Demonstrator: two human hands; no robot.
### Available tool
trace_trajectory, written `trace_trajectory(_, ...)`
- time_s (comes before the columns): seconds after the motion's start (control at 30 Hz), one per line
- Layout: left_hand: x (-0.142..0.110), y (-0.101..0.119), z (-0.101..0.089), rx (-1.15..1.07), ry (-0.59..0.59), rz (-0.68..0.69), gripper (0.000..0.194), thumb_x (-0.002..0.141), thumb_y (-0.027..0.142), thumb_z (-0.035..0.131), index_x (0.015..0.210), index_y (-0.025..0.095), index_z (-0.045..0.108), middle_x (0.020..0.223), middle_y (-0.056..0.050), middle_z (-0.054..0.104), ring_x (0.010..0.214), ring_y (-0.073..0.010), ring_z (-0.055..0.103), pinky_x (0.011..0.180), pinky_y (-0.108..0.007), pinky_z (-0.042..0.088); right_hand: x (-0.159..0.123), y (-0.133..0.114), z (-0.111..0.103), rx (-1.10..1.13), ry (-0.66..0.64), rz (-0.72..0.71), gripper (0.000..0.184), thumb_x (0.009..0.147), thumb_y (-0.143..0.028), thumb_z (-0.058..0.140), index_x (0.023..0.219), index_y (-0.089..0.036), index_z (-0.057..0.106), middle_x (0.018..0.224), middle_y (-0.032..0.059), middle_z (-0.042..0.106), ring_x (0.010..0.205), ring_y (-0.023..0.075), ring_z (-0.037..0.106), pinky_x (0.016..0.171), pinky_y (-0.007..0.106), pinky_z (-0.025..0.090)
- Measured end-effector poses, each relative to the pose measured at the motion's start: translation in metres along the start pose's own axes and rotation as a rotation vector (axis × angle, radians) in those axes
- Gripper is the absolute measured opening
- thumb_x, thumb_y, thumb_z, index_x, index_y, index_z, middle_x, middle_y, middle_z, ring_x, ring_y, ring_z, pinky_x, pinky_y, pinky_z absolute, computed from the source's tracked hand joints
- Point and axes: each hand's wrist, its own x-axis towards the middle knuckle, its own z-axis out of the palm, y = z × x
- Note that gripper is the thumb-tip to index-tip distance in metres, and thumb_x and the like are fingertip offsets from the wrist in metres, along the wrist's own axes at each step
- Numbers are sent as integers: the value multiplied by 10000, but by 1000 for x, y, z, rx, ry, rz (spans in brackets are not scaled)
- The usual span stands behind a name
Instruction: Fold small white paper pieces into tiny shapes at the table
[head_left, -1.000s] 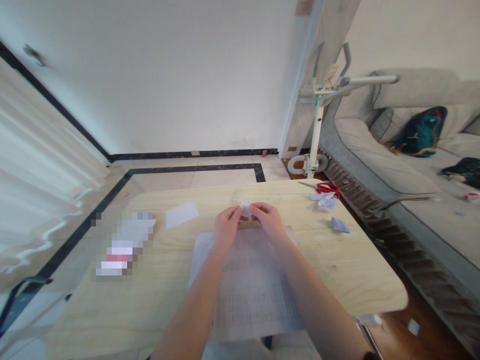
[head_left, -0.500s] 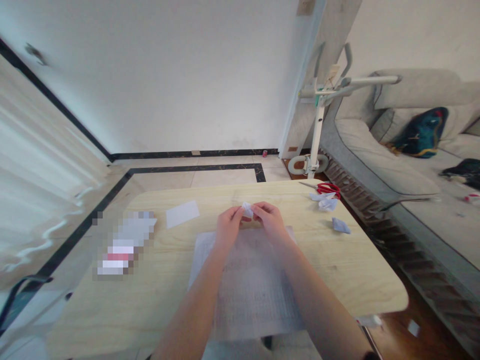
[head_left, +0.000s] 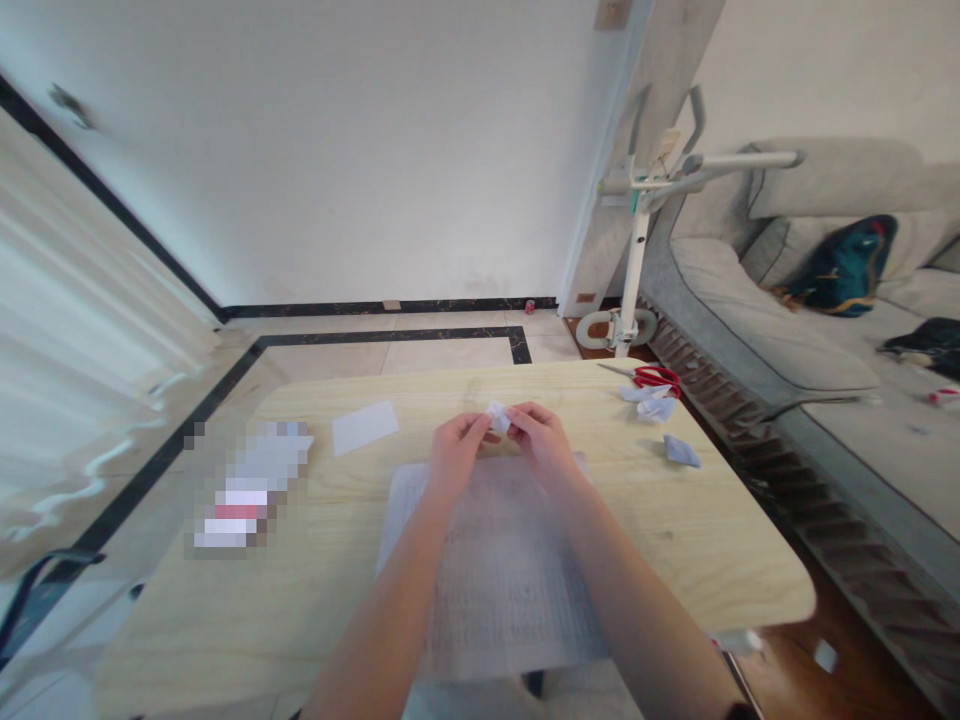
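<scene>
A small folded piece of white paper is pinched between my two hands, just past the far edge of a printed sheet. My left hand grips its left side with thumb and fingers. On the right side my right hand holds it the same way. The exact folds are too small to make out. Beneath my forearms the large printed sheet lies flat on the wooden table. A blank white paper rests to the left of my hands.
Red-handled scissors lie at the table's far right, touching or close to crumpled white paper pieces. Nearer is a folded bluish paper. A blurred-out item sits at the left. A grey sofa stands beyond the right edge.
Both hands stay in nearly the same place. The folded paper between the fingertips has shifted very slightly to the right, and the fingers have moved a little on it.
</scene>
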Motion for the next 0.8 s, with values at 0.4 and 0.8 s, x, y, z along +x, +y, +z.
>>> trace_trajectory(0.4,0,-2,-5,131,-23,82,287,800,402,546,713,170,691,669,-50,690,679,-173,638,660,-269,459,-2,-2,1,-224,-32,-52,238,687,-412,674,635,-185,627,558,-15,548,512,108,448,508,254,327)
trace_trajectory(0.8,-4,9,0,16,-48,4,220,763,358,588,784,169,698,709,-49,690,636,-160,636,614,-255,472,1,-1,-1,-108,29,-58,252,674,-428,689,635,-193,607,601,-7,577,550,115,482,541,259,362)
